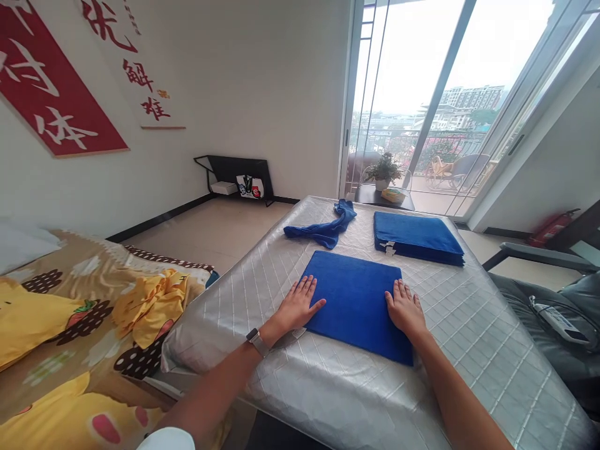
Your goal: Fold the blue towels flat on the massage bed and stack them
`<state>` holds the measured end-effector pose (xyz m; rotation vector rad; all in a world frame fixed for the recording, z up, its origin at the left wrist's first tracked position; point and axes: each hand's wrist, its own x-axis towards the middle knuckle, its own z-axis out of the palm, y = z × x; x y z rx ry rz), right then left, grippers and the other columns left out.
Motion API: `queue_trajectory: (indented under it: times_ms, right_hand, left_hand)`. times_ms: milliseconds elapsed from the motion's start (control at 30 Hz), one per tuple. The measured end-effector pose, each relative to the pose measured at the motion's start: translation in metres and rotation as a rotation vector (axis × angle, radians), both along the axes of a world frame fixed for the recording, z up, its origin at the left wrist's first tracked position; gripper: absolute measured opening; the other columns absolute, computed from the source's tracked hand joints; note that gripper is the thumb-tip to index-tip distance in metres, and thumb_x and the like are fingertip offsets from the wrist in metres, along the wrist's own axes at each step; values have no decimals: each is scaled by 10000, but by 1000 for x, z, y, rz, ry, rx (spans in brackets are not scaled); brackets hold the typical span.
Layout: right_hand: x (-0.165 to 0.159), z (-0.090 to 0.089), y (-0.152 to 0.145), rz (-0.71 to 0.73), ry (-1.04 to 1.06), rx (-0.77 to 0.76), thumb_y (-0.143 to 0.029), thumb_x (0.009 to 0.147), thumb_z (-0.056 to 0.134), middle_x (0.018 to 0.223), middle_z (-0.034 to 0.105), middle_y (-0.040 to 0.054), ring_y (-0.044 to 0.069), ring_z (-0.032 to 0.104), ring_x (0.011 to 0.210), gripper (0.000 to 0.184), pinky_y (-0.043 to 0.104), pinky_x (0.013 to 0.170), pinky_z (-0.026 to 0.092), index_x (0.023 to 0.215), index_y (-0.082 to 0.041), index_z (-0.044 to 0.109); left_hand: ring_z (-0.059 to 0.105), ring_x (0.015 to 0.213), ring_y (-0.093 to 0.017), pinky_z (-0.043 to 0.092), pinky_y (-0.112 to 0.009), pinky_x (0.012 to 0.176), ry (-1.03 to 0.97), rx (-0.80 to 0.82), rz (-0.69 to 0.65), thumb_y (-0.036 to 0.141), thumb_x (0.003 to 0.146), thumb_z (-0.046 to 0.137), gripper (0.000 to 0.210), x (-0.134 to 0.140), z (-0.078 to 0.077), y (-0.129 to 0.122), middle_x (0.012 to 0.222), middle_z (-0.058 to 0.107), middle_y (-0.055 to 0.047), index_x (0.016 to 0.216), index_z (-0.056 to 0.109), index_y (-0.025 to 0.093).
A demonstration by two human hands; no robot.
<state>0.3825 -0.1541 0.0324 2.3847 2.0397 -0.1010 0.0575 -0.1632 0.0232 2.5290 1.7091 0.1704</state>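
Observation:
A blue towel [359, 306], folded into a flat rectangle, lies on the silver quilted mattress [262, 300] in front of me. My left hand [300, 303] rests on its left edge with the fingers stretched out; a watch is on that wrist. On the right edge my right hand [405, 306] lies flat, fingers extended. A small white label pokes out by the left hand. Behind to the right is a stack of folded blue towels [417, 234] with white tags at its front corner. A crumpled blue towel [328, 231] lies farther back on the left.
A bed with a patterned sheet and yellow pillows [37, 319] is at left. On the right, a dark armchair [520, 294] holds a white power strip [562, 322]. Beyond the mattress, a potted plant [383, 172] stands on a chair by the sliding glass door.

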Motion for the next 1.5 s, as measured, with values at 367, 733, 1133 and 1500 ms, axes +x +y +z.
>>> queue_trajectory:
  times_ms: [367, 733, 1133, 1500]
  right_hand:
    - [3, -8, -1, 14, -14, 38, -392, 1036, 137, 1682, 173, 110, 248, 161, 1544, 673, 452, 1242, 119, 1607, -41, 193]
    - [4, -9, -1, 19, -29, 25, -377, 1039, 140, 1685, 170, 102, 234, 155, 1545, 657, 438, 1242, 123, 1610, -58, 196]
    - [1, -4, 0, -21, 9, -2, -394, 1031, 122, 1690, 157, 87, 219, 143, 1548, 670, 431, 1247, 104, 1615, -73, 190]
    - [5, 23, 33, -25, 23, -29, -393, 1029, 122, 1678, 217, 70, 243, 222, 1528, 656, 488, 1231, 164, 1601, -109, 271]
  left_hand:
    - [173, 1543, -255, 156, -397, 1254, -56, -3, -223, 671, 1007, 79, 887, 130, 17, 13, 1647, 223, -188, 1561, 293, 13]
    - [143, 1550, -238, 119, -402, 1262, -108, -17, -287, 655, 1009, 45, 873, 159, 2, 38, 1659, 211, -160, 1574, 262, 26]
    - [197, 1536, -289, 183, -463, 1244, -67, 31, 102, 686, 999, 92, 882, 17, -7, 73, 1646, 239, -189, 1586, 234, 43]
    - [203, 1533, -297, 203, -454, 1241, -101, 44, 102, 705, 994, 116, 910, 20, -7, 71, 1639, 241, -213, 1572, 263, 17]
